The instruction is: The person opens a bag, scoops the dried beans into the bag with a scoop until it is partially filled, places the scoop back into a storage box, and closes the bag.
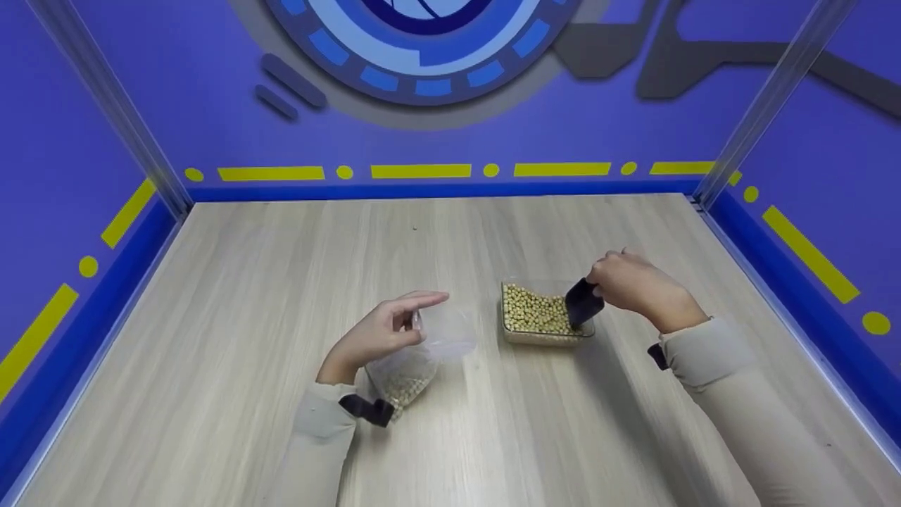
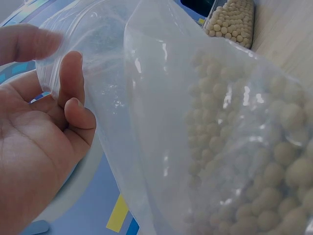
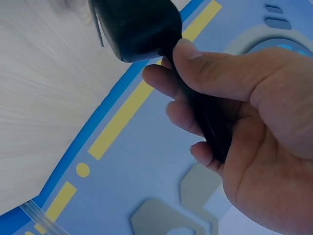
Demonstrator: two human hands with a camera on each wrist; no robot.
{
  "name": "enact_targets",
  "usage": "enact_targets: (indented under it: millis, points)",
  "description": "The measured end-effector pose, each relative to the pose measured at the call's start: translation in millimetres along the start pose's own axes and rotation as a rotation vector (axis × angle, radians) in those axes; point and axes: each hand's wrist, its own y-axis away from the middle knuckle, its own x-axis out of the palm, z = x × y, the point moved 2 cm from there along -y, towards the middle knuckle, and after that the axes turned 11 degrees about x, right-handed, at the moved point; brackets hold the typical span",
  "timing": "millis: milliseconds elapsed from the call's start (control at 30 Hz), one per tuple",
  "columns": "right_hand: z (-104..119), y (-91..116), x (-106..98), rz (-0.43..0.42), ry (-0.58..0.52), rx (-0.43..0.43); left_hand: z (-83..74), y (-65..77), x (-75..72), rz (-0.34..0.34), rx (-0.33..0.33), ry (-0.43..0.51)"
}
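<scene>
My left hand (image 1: pixel 380 331) holds a clear zip bag (image 2: pixel 146 98) by its mouth, fingers curled at the plastic rim. Round, pale yellow beans (image 2: pixel 274 181) that look like soybeans fill the lower part of the bag. In my right hand (image 1: pixel 637 285) is a black scoop (image 1: pixel 583 303), its handle (image 3: pixel 210 122) gripped between thumb and curled fingers. The scoop's tip dips into the beans at the right end of a clear rectangular container (image 1: pixel 507 336). Beans (image 1: pixel 535 310) fill much of that container, heaped unevenly.
All this is over a light wood-grain table (image 1: pixel 267 282). Blue panels (image 1: pixel 422 148) with yellow dashes wall it in at the back and both sides, with metal posts (image 1: pixel 764 105) at the corners. The container stands to the right of the bag.
</scene>
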Motion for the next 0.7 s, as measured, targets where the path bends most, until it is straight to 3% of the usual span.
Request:
enact_targets:
  millis: [700]
  points:
    - [-2.0, -3.5, 18.5, 0.002, -0.092, -0.001, 2.8, 1.2, 1.3, -0.010, -0.026, 0.009]
